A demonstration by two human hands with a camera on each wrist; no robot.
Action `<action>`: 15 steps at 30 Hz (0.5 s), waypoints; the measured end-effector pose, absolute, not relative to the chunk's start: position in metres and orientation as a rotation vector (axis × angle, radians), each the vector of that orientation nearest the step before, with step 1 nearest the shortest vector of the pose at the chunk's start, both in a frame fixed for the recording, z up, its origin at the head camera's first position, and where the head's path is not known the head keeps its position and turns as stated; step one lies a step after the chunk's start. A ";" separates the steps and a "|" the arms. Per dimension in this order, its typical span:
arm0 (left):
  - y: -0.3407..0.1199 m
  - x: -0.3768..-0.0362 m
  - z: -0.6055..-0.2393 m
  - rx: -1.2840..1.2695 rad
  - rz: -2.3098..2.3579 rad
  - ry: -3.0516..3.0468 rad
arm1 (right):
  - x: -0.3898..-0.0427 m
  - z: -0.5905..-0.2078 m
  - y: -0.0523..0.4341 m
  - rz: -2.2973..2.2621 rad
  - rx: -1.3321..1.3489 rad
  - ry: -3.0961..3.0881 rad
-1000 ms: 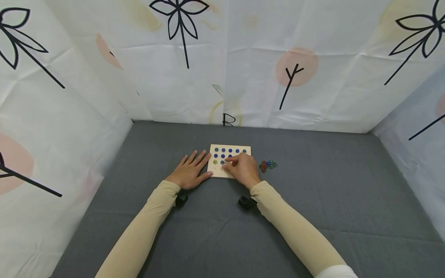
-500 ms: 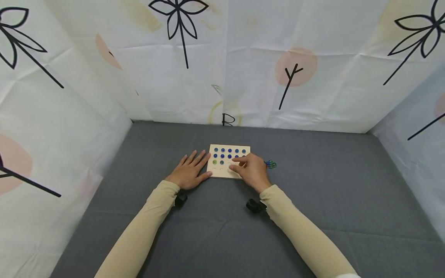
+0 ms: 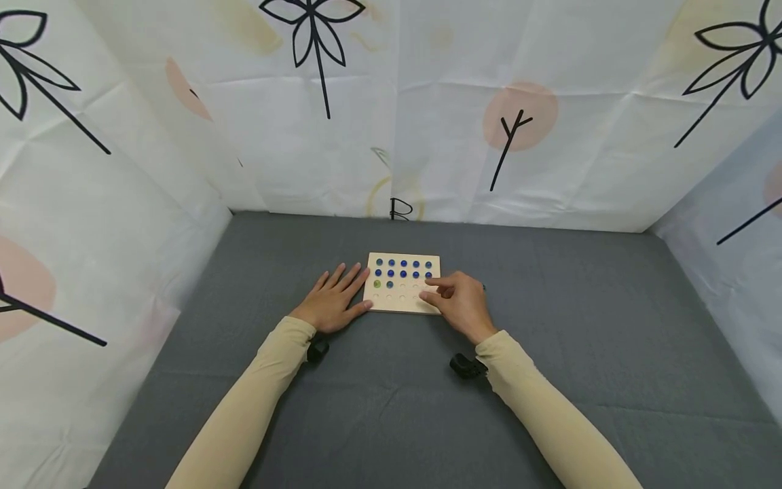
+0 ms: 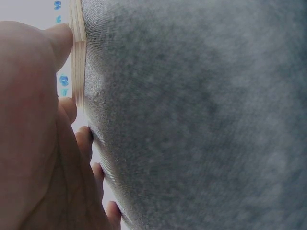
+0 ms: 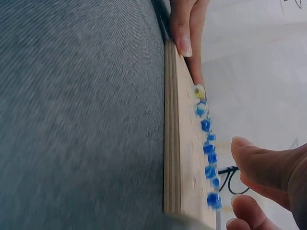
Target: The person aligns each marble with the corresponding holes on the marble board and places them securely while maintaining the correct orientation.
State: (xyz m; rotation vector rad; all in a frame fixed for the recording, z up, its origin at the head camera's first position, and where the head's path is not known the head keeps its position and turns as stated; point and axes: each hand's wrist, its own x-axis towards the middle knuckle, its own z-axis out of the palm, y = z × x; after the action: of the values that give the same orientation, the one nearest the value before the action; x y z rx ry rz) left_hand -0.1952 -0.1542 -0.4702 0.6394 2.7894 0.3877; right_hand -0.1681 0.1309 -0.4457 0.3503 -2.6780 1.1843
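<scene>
A grey cloth-covered table [image 3: 391, 421] carries a wooden board [image 3: 396, 305]. One edge meets fingers of the left hand [image 3: 330, 303]; the opposite end lies below those of the right hand [image 3: 462, 305].

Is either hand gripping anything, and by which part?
No grip shows: the right hand pinches nothing visible; the left hand, fingers straight, only touches the wooden board at its left edge.

I can read no text from here; a black mark [image 3: 394, 208] low on the wall cloth [image 3: 452, 156] merely resembles a letter R.
</scene>
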 end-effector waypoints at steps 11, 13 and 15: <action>-0.156 -0.199 -0.476 0.649 0.363 2.794 | -0.163 -0.452 0.155 1.135 0.301 -2.718; -0.156 -0.199 -0.475 0.654 0.360 2.796 | -0.163 -0.453 0.158 1.115 0.289 -2.723; -0.156 -0.198 -0.474 0.661 0.376 2.793 | -0.162 -0.453 0.162 1.105 0.281 -2.727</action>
State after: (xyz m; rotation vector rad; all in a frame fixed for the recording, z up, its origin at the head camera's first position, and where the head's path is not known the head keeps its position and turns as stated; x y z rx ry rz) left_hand -0.1978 -0.1562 -0.4737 0.6611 2.7933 0.3760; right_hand -0.1620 0.1616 -0.4534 0.2811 -2.7267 1.1048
